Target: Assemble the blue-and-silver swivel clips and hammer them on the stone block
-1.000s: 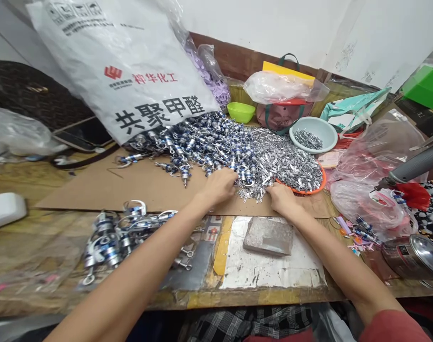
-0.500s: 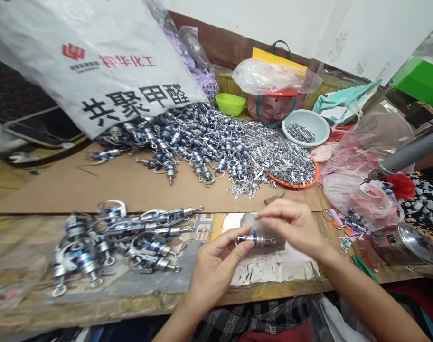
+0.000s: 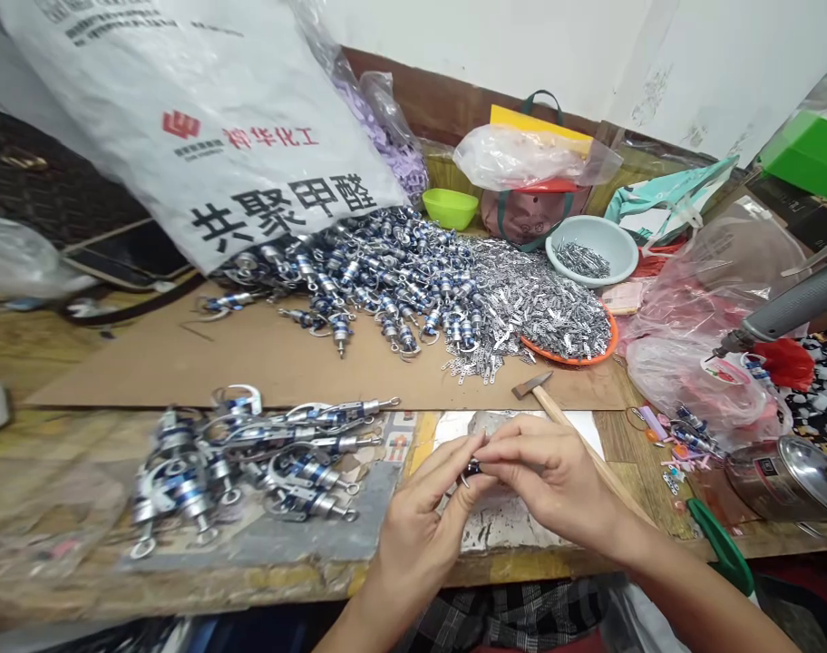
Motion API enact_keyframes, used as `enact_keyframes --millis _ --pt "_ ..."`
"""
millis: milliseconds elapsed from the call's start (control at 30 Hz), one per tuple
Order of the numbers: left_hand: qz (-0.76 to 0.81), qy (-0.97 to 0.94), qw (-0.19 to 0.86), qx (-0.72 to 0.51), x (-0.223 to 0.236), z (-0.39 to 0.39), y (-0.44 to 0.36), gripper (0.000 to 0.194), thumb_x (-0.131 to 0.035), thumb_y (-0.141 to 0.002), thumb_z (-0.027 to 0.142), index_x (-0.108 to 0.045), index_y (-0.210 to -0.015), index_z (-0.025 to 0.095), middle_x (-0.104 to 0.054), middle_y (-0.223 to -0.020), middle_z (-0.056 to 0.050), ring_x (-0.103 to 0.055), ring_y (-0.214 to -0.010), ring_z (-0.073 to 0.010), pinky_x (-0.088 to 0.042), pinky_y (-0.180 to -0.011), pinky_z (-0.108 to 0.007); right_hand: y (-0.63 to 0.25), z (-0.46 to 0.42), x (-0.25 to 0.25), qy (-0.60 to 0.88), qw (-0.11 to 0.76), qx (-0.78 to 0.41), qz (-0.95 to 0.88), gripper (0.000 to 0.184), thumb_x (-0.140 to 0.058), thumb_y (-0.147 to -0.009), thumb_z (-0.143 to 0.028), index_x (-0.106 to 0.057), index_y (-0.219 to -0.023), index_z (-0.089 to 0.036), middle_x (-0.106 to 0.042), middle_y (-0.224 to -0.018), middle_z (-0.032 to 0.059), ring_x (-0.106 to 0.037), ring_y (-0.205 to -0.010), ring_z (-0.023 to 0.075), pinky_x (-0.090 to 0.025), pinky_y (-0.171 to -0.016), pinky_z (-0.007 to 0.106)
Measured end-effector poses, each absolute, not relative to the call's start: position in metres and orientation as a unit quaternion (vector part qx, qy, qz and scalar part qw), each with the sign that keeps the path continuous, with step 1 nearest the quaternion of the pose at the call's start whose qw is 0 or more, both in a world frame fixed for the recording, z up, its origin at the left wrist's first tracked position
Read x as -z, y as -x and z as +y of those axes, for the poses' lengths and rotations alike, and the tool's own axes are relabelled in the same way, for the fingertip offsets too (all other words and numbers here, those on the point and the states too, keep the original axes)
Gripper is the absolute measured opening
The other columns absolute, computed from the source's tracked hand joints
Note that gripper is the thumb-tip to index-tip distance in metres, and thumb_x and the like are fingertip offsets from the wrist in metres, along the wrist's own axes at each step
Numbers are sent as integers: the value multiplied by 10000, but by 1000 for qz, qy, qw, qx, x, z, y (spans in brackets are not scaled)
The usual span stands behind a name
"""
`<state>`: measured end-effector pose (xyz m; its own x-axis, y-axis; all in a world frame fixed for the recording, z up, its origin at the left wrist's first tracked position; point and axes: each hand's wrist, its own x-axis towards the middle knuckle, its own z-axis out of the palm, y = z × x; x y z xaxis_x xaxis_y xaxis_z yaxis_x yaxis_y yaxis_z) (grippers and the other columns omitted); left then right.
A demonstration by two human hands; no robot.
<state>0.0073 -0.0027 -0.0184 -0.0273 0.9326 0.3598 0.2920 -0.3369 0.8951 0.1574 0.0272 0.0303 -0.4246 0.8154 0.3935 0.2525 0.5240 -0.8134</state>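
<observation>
Between my hands is a small blue-and-silver metal piece [image 3: 471,468], mostly covered by my fingers. My left hand [image 3: 427,512] is closed, pinching it by its left end. The fingertips of my right hand [image 3: 549,467] press together at the piece's right side; whether they also hold a smaller part is hidden. Under my right hand and forearm lies a hammer [image 3: 539,384] with a wooden handle, its head toward the cardboard. To the left of my hands rests a cluster of similar blue-and-silver metal pieces [image 3: 305,472] with curved arms and end rings.
Behind the cardboard sheet [image 3: 202,363] lie a large heap of blue-and-silver pieces [image 3: 379,272] and loose flat metal strips [image 3: 501,290]. A pale bowl [image 3: 627,272] holds thin metal pins. A grey power driver [image 3: 787,295] hangs at right, above a metal mug [image 3: 760,485] and green-handled tool [image 3: 719,544].
My right hand has come down and left, and its fingertips now meet the piece in my left hand. The hammer is now more exposed. The view has shifted slightly.
</observation>
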Motion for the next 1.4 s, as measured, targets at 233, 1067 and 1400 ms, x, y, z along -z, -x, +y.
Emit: enact_keyframes --millis 233,1067,1400 --pt "479 -622 328 -525 18 0 -9 343 -606 -780 186 -631 -1113 264 -699 -1082 -39 -650 -994 -164 -513 -868 -242 -159 29 -28 359 383 -363 -770 197 -559 -820 -91 -711 -890 -196 -689 -821 37 -627 -791 129 -506 -717 235" --pt "363 -442 491 -657 -13 22 8 79 -615 -796 208 -686 -807 242 -680 -905 11 -630 -851 -105 -505 -735 -161 -150 50 -44 167 424 -2 -890 207 -431 -889 -81 -600 -1003 -117 -655 -952 106 -613 -949 164 -543 -778 262" --pt "477 -477 468 -571 -17 4 2 56 -659 -740 242 -707 -727 217 -704 -794 -17 -639 -794 -162 -499 -748 -234 -175 44 -46 64 327 175 -926 188 -492 -849 -65 -674 -892 -83 -722 -860 32 -668 -886 182 -578 -816 265"
